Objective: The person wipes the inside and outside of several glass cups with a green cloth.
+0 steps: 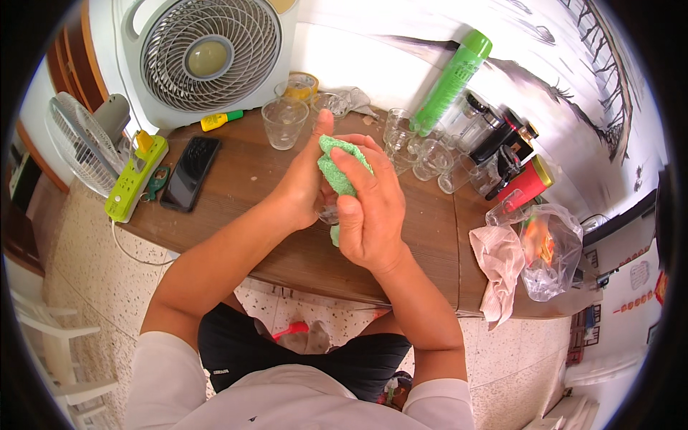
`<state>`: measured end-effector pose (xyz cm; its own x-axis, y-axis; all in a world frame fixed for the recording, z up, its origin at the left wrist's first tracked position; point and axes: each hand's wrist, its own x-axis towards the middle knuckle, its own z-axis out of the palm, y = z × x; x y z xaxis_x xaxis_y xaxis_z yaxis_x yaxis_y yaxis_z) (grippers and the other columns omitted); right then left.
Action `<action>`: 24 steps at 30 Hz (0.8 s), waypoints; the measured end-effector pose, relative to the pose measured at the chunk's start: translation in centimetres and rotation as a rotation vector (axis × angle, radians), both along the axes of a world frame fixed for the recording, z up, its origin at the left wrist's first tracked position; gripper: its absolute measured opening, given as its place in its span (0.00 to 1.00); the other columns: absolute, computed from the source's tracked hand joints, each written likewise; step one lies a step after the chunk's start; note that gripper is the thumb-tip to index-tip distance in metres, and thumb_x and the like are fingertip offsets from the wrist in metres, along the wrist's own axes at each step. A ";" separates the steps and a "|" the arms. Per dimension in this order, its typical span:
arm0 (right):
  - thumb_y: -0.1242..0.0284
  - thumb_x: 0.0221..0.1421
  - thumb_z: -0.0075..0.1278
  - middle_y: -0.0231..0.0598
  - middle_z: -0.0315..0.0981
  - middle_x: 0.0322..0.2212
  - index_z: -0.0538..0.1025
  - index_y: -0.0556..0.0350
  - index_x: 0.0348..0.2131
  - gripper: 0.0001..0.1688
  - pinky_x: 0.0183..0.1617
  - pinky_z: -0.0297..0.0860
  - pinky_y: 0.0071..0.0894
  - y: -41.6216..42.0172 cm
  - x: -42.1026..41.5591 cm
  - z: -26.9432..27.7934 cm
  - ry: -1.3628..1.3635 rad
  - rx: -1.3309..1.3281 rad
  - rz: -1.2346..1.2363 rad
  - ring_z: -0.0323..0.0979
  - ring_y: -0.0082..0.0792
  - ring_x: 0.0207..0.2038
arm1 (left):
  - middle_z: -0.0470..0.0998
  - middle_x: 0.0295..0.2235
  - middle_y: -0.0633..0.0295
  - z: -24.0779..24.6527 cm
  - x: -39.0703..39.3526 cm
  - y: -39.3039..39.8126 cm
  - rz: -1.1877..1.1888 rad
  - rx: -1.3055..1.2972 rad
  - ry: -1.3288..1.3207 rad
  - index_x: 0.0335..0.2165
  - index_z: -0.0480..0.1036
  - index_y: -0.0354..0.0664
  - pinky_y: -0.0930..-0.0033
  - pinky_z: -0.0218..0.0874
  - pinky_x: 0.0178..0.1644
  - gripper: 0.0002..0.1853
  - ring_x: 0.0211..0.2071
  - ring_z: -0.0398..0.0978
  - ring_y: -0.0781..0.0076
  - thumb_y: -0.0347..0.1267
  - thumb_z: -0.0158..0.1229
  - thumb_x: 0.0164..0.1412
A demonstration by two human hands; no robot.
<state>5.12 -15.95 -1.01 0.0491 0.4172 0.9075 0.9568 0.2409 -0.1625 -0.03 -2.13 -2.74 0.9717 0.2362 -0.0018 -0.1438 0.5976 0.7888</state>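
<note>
Above the wooden table (pixel 258 185), my two hands meet around a small clear glass (pixel 327 213), mostly hidden by fingers and cloth. My left hand (pixel 303 188) grips the glass from the left, its thumb pointing up. In my right hand (pixel 376 209) is a green terry cloth (pixel 339 166), pressed against the glass; a corner of it hangs below. Just beyond my left hand stands a clear tumbler (pixel 285 124), near another glass (pixel 329 105). Past my right hand several small glass cups (pixel 428 157) are grouped.
A box fan (pixel 209 59) and a green spray can (pixel 454 80) stand at the back. Left lie a phone (pixel 191 173), a power strip (pixel 136 180) and a yellow glue bottle (pixel 215 121). Right are a red canister (pixel 529 180), a pink cloth (pixel 500 263) and a plastic bag (pixel 551 252).
</note>
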 end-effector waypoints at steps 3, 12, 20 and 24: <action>0.65 0.75 0.45 0.52 0.79 0.46 0.79 0.61 0.53 0.20 0.66 0.68 0.54 -0.4 0.3 0.4 0.144 -0.020 0.048 0.77 0.57 0.51 | 0.82 0.44 0.68 1.0 -0.5 -0.7 0.018 0.081 0.124 0.51 0.79 0.50 0.71 0.72 0.40 0.43 0.43 0.80 0.76 0.74 0.39 0.68; 0.67 0.77 0.42 0.53 0.78 0.47 0.77 0.64 0.54 0.20 0.68 0.65 0.54 -0.6 0.5 0.2 0.480 -0.095 -0.041 0.76 0.54 0.50 | 0.82 0.44 0.70 2.0 -1.3 0.3 0.091 0.021 0.118 0.51 0.80 0.51 0.72 0.66 0.33 0.41 0.35 0.77 0.80 0.72 0.42 0.69; 0.58 0.74 0.45 0.55 0.72 0.55 0.74 0.58 0.61 0.28 0.70 0.60 0.67 0.1 -0.5 -0.4 -0.046 -0.020 -0.099 0.72 0.59 0.56 | 0.82 0.46 0.58 1.2 -0.6 -0.2 0.064 -0.144 0.062 0.50 0.78 0.43 0.58 0.71 0.58 0.39 0.50 0.80 0.63 0.66 0.44 0.73; 0.59 0.74 0.45 0.54 0.74 0.53 0.75 0.57 0.60 0.26 0.69 0.62 0.65 -0.2 -0.3 0.2 -0.007 -0.050 -0.042 0.73 0.59 0.56 | 0.82 0.46 0.59 0.6 -0.3 -0.6 0.034 -0.097 0.071 0.53 0.77 0.43 0.61 0.72 0.54 0.39 0.49 0.80 0.66 0.66 0.42 0.74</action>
<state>4.79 -16.15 -0.79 0.0607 0.4598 0.8860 0.9671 0.1927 -0.1662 -0.36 -2.74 -2.15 0.9597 0.2647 -0.0945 -0.1116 0.6675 0.7362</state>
